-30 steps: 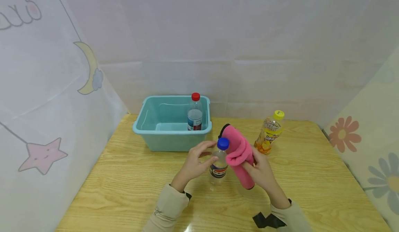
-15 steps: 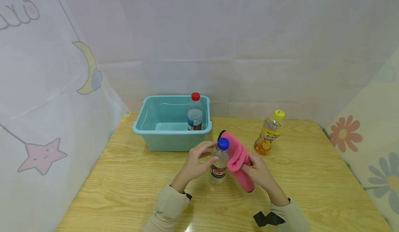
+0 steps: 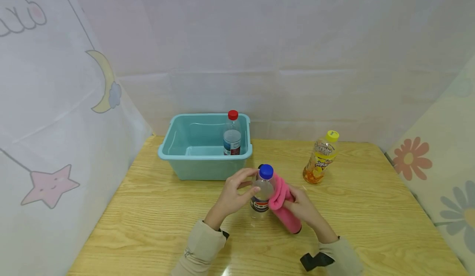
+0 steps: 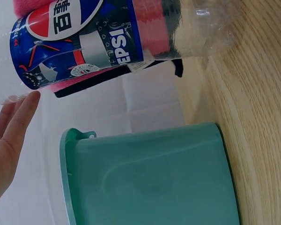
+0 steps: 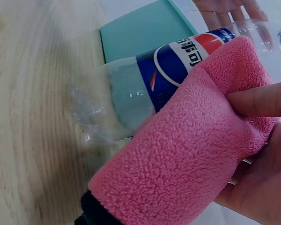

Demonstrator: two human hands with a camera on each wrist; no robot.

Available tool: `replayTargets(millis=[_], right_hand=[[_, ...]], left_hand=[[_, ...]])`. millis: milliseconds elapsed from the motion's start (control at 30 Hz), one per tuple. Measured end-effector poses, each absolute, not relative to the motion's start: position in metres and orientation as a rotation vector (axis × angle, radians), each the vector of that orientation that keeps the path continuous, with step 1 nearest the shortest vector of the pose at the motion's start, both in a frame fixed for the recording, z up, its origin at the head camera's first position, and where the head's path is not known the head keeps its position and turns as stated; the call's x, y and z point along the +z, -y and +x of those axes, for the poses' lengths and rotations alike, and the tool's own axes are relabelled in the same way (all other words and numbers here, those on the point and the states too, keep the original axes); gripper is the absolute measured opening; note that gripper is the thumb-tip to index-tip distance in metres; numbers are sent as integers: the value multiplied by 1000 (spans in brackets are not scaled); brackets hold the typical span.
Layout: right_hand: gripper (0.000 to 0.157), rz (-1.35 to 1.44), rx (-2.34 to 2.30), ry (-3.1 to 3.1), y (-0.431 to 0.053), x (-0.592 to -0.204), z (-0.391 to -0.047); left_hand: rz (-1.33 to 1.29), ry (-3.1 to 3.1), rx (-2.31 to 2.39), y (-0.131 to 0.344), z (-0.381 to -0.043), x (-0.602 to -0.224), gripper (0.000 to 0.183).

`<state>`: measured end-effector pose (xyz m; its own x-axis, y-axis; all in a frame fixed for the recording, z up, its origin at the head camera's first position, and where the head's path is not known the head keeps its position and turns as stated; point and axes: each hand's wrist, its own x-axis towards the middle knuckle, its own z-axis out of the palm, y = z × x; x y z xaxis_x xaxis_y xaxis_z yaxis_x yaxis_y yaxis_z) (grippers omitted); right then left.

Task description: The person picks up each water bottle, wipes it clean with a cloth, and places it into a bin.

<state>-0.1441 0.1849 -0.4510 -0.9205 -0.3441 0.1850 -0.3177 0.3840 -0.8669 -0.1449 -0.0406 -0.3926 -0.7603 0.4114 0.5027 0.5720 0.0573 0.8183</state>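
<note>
A clear plastic Pepsi bottle (image 3: 260,204) with a blue cap stands upright on the table. My left hand (image 3: 237,189) holds it at the shoulder, thumb in front and fingers behind. In the left wrist view the fingertips (image 4: 30,101) meet the bottle above its label. My right hand (image 3: 302,206) grips a folded pink fleece cloth (image 5: 187,136) with dark edging, thumb pressed into its fold. The cloth lies against the right side of the bottle, partly behind it in the head view.
A light blue plastic basin (image 3: 208,169) stands behind the left hand, with a red-capped bottle (image 3: 232,138) upright inside. A yellow-capped bottle (image 3: 320,162) with orange contents stands at the right on the wooden table (image 3: 148,226). Printed white cloth (image 3: 222,53) hangs behind.
My right hand has brought the pink cloth down and left along the bottle's side. The left hand and the bottle have stayed nearly in place.
</note>
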Motion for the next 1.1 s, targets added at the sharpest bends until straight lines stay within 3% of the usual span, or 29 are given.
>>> replayTargets(millis=[567,1100], right_hand=[[45,-562,-1522,-2509,-186,-474,-146],[41,-527,-1363,-2801,-209,-464,-126]], left_hand=[[-1007,2197,-1798,41,-145,-393,36],[-1010,2179,-1790,40,-146,-395,37]])
